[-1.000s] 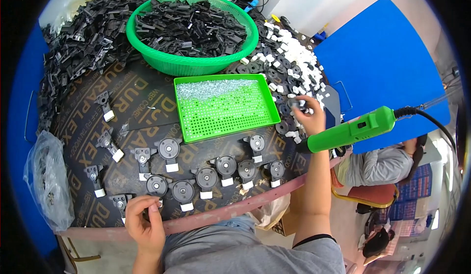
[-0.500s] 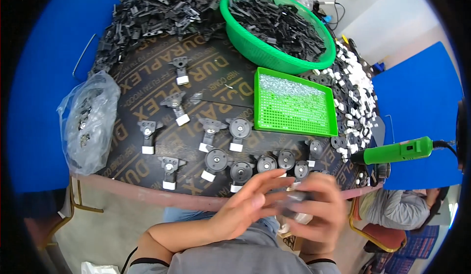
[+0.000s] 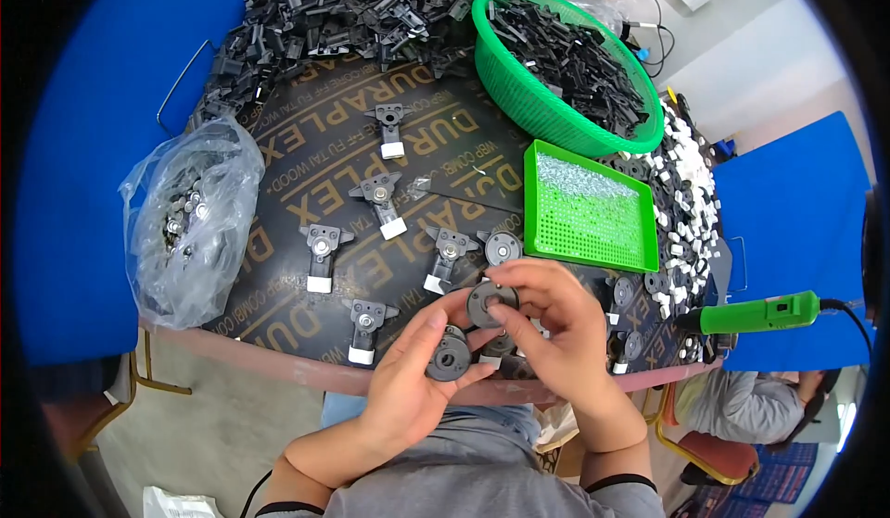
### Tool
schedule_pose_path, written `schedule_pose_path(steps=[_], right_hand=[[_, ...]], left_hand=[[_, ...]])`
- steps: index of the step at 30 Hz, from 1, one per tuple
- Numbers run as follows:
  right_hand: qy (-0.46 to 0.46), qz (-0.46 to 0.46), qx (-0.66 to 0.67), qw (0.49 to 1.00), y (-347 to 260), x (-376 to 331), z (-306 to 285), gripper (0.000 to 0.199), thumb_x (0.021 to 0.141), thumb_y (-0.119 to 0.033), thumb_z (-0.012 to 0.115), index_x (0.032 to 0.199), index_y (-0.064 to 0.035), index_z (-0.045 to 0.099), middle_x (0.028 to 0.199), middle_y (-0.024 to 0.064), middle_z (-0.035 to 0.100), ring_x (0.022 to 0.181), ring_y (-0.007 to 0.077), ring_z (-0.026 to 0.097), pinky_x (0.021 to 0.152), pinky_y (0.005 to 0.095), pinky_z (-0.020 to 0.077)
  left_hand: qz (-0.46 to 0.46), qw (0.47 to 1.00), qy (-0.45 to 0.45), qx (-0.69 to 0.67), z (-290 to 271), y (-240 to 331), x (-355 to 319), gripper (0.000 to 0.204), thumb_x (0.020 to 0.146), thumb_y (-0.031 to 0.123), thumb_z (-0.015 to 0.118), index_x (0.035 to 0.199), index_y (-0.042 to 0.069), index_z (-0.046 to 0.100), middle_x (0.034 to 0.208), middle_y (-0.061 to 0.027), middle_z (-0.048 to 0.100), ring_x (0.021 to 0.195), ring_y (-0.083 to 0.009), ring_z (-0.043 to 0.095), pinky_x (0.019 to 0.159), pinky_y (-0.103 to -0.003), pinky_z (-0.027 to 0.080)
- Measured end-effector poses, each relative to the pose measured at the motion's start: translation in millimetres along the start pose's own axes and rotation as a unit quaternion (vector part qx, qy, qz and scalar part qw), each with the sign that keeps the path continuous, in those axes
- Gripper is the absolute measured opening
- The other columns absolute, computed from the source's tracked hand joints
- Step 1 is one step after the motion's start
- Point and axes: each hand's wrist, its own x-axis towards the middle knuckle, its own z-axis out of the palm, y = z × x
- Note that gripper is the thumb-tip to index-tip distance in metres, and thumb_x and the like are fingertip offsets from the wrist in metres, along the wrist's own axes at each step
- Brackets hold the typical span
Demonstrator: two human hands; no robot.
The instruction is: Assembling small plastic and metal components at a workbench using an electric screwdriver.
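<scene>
My left hand [image 3: 400, 384] is closed around a black round disc [image 3: 449, 359] with a hole at its centre. In my right hand [image 3: 556, 337], a second black disc [image 3: 489, 303] with small holes is pinched between thumb and fingers. The two discs are close together above the table's near edge. Beyond my hands lie black brackets [image 3: 368, 319] with white end blocks and metal centres. One bracket carrying a round disc [image 3: 502, 247] sits just past my right fingers. More disc-bearing brackets are partly hidden under my hands.
A green tray [image 3: 649, 226] of small metal pieces stands behind my right hand, with a green basket [image 3: 501, 78] of black parts beyond. Black parts [image 3: 371, 18] are heaped at the back. A plastic bag [image 3: 148, 268] lies left; a green corded power screwdriver [image 3: 760, 314] and white pieces [image 3: 681, 212] lie right.
My hands have turned and moved left and up over the table edge. The blurred dark thing between them has given way to two clear discs, one in each hand. The view has shifted.
</scene>
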Motion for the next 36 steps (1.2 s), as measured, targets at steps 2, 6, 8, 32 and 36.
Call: schedule_pose_path(steps=[2,6,8,32,36], right_hand=[[0.012,0.017,0.044,0.999,-1.6,7.0,3.3,0.031,0.084,0.014,0.063,0.113,0.0041,0.058,0.118,0.0119,0.056,0.104,0.0173,0.063,0.081,0.0249,0.0532],[0.016,0.051,0.096,0.994,-3.4,14.3,8.5,0.028,0.085,0.013,0.063,0.111,0.0043,0.059,0.108,0.0087,0.058,0.1,0.016,0.064,0.081,0.0239,0.0524],[0.008,0.061,0.086,0.994,0.3,14.5,10.9,0.028,0.085,0.012,0.064,0.111,0.0041,0.06,0.104,0.0078,0.059,0.098,0.0153,0.064,0.08,0.0237,0.0523],[-0.069,-0.164,-0.293,0.939,-25.2,36.5,-5.8,0.052,0.065,-0.006,0.083,0.113,-0.0062,0.065,0.107,0.0104,0.062,0.095,0.0279,0.061,0.081,0.0352,0.0514],[-0.045,-0.165,-0.288,0.942,9.2,61.5,-8.8,0.049,0.064,-0.006,0.083,0.11,-0.0064,0.065,0.109,0.0102,0.063,0.101,0.0278,0.06,0.089,0.036,0.0488]], left_hand=[[-0.003,1.0,0.015,0.002,-2.4,4.7,0.3,0.041,0.104,0.035,0.041,0.136,0.01,0.048,0.123,-0.0032,0.055,0.112,-0.0165,0.056,0.084,-0.035,0.05],[0.039,0.998,-0.011,0.045,-14.6,3.1,-2.3,0.029,0.103,0.025,0.047,0.126,0.009,0.051,0.108,-0.0053,0.056,0.088,-0.0113,0.053,0.062,-0.026,0.043],[0.07,0.993,-0.019,0.09,-17.0,2.0,-1.8,0.024,0.102,0.022,0.05,0.121,0.008,0.052,0.103,-0.0063,0.056,0.08,-0.0107,0.05,0.055,-0.024,0.039],[0.209,0.954,-0.012,0.216,-22.7,-6.6,2.5,0.004,0.098,0.005,0.052,0.098,0.003,0.049,0.094,-0.0072,0.055,0.063,-0.007,0.048,0.051,-0.02,0.038],[0.085,0.991,-0.089,0.053,-28.0,-15.9,-1.9,0.015,0.102,0.018,0.044,0.097,0.005,0.049,0.096,-0.0117,0.053,0.078,-0.0185,0.053,0.048,-0.024,0.04]])
